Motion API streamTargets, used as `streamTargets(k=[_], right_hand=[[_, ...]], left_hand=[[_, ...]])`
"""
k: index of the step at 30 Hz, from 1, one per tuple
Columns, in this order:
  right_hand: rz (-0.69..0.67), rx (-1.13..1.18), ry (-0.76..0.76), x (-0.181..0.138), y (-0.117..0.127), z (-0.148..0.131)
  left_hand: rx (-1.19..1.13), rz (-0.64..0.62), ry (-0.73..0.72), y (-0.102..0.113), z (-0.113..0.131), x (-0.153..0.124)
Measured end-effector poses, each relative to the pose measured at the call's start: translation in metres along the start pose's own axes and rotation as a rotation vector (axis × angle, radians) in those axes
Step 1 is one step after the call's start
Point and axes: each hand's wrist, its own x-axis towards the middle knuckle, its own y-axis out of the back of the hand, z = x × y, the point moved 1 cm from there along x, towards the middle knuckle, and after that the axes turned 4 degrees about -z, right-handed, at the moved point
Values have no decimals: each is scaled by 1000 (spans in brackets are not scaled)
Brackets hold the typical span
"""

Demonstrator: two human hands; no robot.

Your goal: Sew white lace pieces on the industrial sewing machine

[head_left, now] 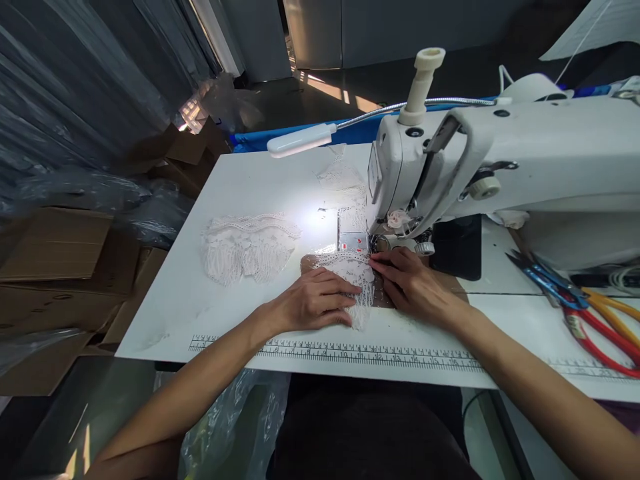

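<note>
A white lace piece [361,303] lies in front of the sewing machine's presser foot, its top edge against the metal needle plate [353,241]. My left hand [317,300] rests flat on this lace, fingers stretched out to the right. At its right edge, close to the needle, my right hand [407,280] pinches the lace between thumb and forefinger. The white sewing machine [400,167] stands over the work. More lace [343,179] extends behind the needle plate. To the left, a separate ruffled lace piece [250,247] lies spread on the white table [175,300].
A small lamp [301,139] on a bendable neck lights the needle area. Blue-handled snips [555,283] and red-and-orange-handled scissors [600,333] lie at the right. A printed ruler [325,351] runs along the front edge. Cardboard boxes [55,260] stand left of the table.
</note>
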Motion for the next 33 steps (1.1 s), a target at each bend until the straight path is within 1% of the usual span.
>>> streamTargets(k=[3, 5, 6, 8, 9, 11, 13, 15, 17, 19, 21, 22, 23, 25, 27, 29, 33], right_hand=[[39, 30, -38, -1, 1, -1], [52, 49, -58, -2, 1, -3], [50, 60, -65, -1, 1, -4], [55, 87, -93, 0, 2, -5], [68, 105, -120, 2, 2, -5], [95, 144, -186, 4, 4, -5], [99, 179, -240, 6, 9, -4], [63, 213, -280, 7, 15, -3], [3, 267, -334, 8, 21, -2], [-89, 353, -396, 11, 24, -1], [-161, 447, -467, 17, 23, -1], [-164, 490, -505, 20, 21, -1], [-140, 533, -543, 24, 19, -2], [-50, 627, -589, 30, 12, -3], [26, 716, -584, 32, 5, -6], [71, 782, -564, 30, -1, -8], [138, 865, -532, 23, -7, -8]], left_hand=[[-24, 38, -21, 0, 1, -1], [-49, 104, 5, 3, 0, 0], [-53, 148, 51, 6, -2, 2], [-35, 200, 204, 10, -8, 9], [-19, 190, 294, 12, -13, 15], [3, 95, 448, 13, -25, 27], [-12, -6, 518, 9, -37, 38], [-28, -48, 481, 3, -45, 45], [-45, -48, 378, -3, -48, 46], [-76, -39, 291, -7, -45, 43], [-103, -32, 291, -7, -39, 38], [-122, -34, 318, -6, -36, 37], [-149, -32, 353, -5, -34, 35], [-217, -18, 422, -2, -29, 34], [-299, 2, 475, 0, -28, 34], [-366, 13, 525, 0, -27, 34], [-409, 25, 601, -4, -28, 34]])
